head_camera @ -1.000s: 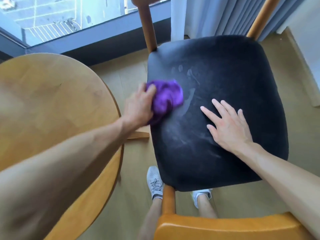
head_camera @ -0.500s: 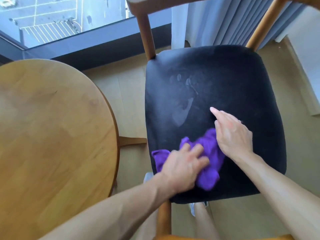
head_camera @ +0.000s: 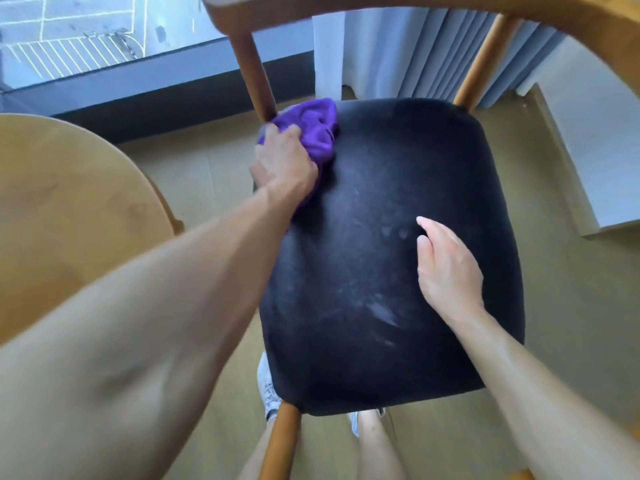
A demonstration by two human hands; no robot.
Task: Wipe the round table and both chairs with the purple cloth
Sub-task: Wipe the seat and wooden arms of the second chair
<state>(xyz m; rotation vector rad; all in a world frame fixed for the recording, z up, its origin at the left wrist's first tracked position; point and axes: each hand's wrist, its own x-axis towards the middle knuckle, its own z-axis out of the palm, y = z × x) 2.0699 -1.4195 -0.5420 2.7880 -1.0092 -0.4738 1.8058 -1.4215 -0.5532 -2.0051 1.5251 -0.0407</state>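
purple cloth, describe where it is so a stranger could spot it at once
Start at the black cushioned chair seat. At its far left corner, beside the wooden back post, the left hand holds the crumpled purple cloth. Nothing else here is purple.

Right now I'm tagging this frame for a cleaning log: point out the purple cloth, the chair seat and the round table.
purple cloth (head_camera: 313,128): head view, on its bunched top folds.
chair seat (head_camera: 381,188): head view, on bare black cushion.
round table (head_camera: 69,209): head view, on its bare wooden top.
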